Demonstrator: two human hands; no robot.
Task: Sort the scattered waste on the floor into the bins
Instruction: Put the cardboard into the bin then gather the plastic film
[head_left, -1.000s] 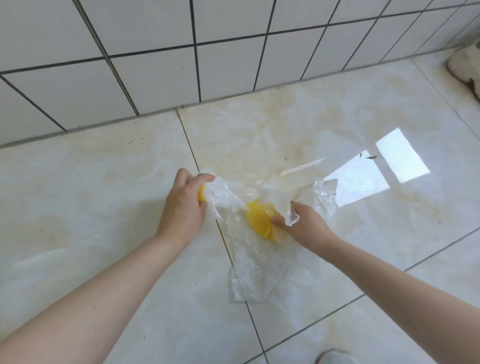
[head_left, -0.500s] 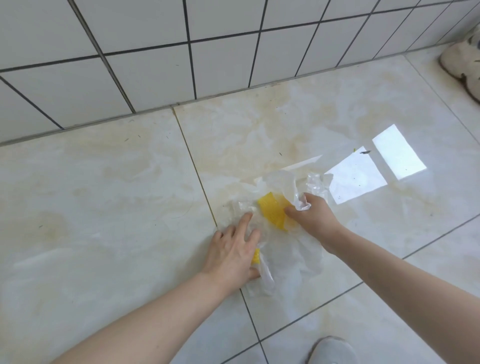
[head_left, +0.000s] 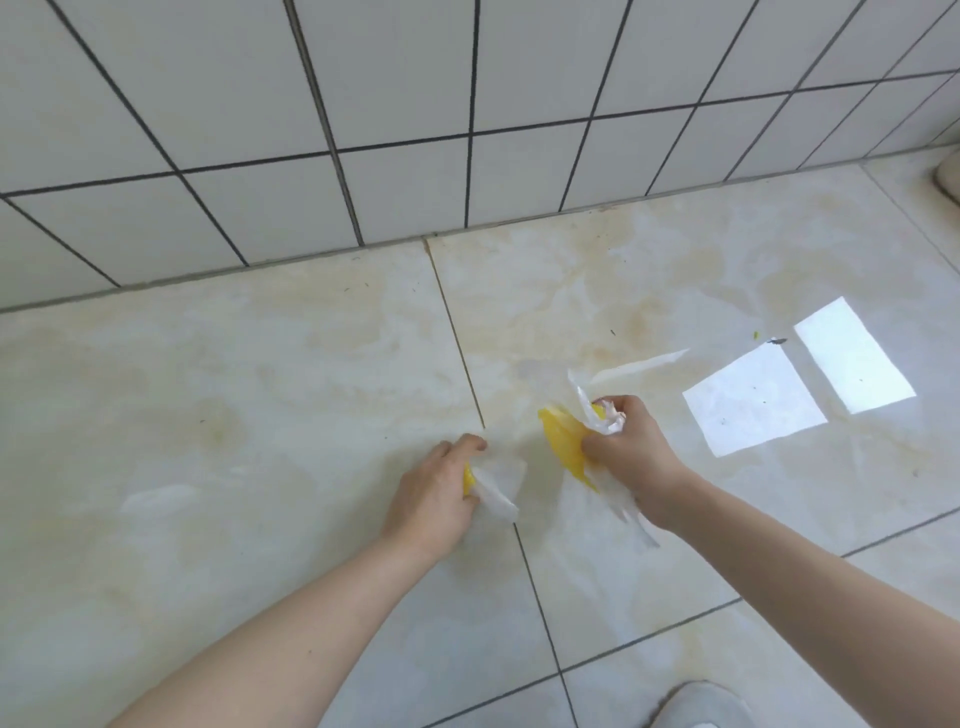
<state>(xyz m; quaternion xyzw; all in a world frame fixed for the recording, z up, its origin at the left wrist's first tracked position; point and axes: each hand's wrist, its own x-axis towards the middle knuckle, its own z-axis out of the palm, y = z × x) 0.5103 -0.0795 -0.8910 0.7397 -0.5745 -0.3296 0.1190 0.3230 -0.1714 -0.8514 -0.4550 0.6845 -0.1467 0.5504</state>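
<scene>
My right hand (head_left: 631, 452) is closed around a crumpled clear plastic bag (head_left: 608, 423) together with a yellow foam net (head_left: 563, 441), which sticks out to the left of the fist. A thin tail of plastic hangs below the wrist. My left hand (head_left: 434, 491) grips a second bunch of clear plastic (head_left: 496, 488) with a small yellow piece (head_left: 469, 482) just showing at the palm. Both hands hover low over the pale floor tiles, roughly a hand's width apart. No bin is in view.
A white tiled wall (head_left: 415, 104) rises just behind the floor tiles. Bright window reflections (head_left: 753, 405) lie on the floor at the right. A light shoe (head_left: 698, 706) shows at the bottom right. A pale object (head_left: 948, 176) sits at the far right edge. Small dark specks dot the floor.
The plastic that lay spread on the floor is now gathered into both fists. My left hand went from flat on the bag to closed on it, and the hands have drawn apart.
</scene>
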